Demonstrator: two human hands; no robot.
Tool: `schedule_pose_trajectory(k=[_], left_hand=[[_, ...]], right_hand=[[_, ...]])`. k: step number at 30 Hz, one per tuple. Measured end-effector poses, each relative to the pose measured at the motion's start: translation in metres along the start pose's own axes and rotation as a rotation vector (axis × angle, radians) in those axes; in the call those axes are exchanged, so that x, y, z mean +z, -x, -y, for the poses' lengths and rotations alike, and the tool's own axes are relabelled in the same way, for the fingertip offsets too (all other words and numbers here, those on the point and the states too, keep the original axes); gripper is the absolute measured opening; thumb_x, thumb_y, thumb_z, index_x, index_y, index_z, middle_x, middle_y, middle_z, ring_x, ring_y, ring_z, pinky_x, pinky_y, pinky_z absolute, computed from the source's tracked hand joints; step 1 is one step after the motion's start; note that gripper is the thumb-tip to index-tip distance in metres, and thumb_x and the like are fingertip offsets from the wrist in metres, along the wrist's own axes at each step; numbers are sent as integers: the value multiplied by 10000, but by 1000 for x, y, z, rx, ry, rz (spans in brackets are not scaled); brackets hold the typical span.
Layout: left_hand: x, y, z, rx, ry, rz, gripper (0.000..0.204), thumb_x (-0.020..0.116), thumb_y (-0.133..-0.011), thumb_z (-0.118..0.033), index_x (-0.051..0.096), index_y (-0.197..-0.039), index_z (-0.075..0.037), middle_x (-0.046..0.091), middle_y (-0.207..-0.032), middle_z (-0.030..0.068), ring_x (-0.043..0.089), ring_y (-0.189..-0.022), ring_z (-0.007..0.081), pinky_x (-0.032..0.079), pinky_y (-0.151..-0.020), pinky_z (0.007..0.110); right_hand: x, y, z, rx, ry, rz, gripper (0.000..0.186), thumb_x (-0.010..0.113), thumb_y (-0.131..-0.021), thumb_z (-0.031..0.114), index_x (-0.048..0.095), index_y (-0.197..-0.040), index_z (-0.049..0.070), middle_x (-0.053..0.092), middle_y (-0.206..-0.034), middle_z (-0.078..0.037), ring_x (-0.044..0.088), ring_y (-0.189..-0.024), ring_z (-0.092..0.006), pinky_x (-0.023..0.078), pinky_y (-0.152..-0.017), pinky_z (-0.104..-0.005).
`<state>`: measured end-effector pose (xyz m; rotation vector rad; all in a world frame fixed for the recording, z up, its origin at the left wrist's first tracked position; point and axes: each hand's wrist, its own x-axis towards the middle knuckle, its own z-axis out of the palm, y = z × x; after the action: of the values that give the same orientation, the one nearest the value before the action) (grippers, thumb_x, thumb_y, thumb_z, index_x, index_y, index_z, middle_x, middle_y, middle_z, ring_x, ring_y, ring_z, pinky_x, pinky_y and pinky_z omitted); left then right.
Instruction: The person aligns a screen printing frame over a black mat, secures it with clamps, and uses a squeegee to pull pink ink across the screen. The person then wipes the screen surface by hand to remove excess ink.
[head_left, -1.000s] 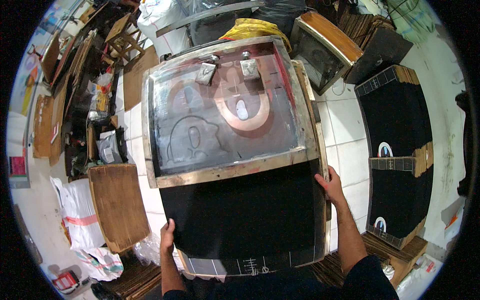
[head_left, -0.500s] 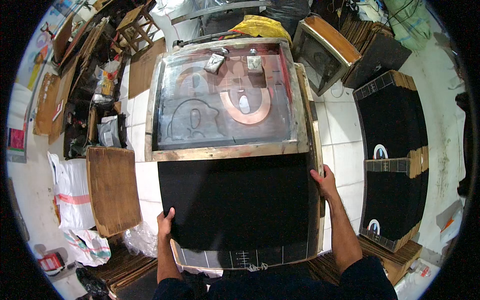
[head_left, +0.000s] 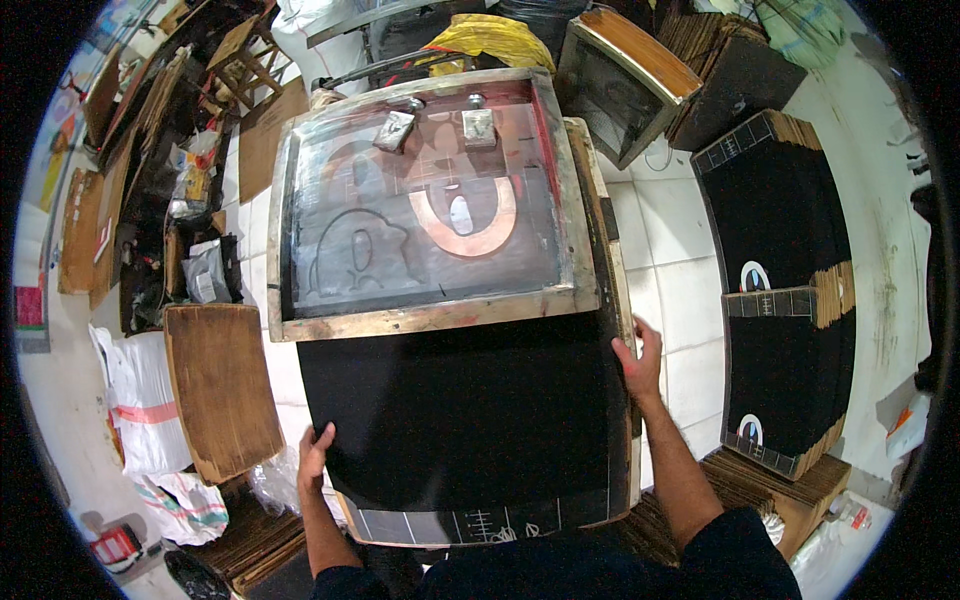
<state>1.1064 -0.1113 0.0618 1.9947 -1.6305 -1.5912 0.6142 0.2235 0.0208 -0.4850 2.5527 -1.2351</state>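
A large black sheet lies before me, with white printed lines along its near strip. My left hand is closed on its left edge, thumb on top and fingers beneath. At the right edge, my right hand is closed too, its thumb reaching the sheet's border beside a wooden board edge. Whether that hand also grips the board I cannot tell. A framed printing screen covers the sheet's far part, bearing an arched pattern and two small metal blocks, a left one and a right one.
Stacked black sheets with pale arched prints stand at the right on the tiled floor. Another wooden frame leans at the far right. On the left are a brown wooden board, white sacks and cluttered shelves.
The whole view has shifted slightly, so the screen and surroundings sit further left. Both hands keep their places on the edges of the sheet.
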Motion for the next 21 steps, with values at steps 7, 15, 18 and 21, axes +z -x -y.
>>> schedule_pose_trajectory(k=[7,15,18,21], left_hand=[[29,-133,-82,385,338,-375,730,592,-972,-538,447,-1425,15,545,-1357,163,543,-1215,258,435,-996,405],[61,-142,-109,393,293,-715,797,759,-867,-500,527,-1216,178,631,-1138,252,596,-1048,284,474,-934,386],[69,-133,-108,347,159,-788,871,720,-870,-563,503,-1246,191,621,-1173,295,599,-1083,333,452,-974,402],[81,-127,-110,282,-33,-989,940,659,-877,-632,480,-1277,200,598,-1223,337,584,-1142,395,426,-1011,426]], right_hand=[[57,-42,60,-216,133,-61,613,687,-895,381,556,-1362,7,520,-1240,-165,475,-1194,-325,353,-1046,-470],[69,-58,62,-208,173,-79,598,648,-926,457,563,-1389,89,573,-1273,-96,499,-1201,-307,359,-1034,-475],[67,-65,60,-210,178,-79,595,638,-936,450,548,-1405,96,574,-1281,-102,504,-1198,-310,356,-1036,-479],[68,-72,59,-227,204,-85,593,634,-940,447,541,-1411,99,581,-1272,-108,508,-1192,-314,348,-1045,-479]])
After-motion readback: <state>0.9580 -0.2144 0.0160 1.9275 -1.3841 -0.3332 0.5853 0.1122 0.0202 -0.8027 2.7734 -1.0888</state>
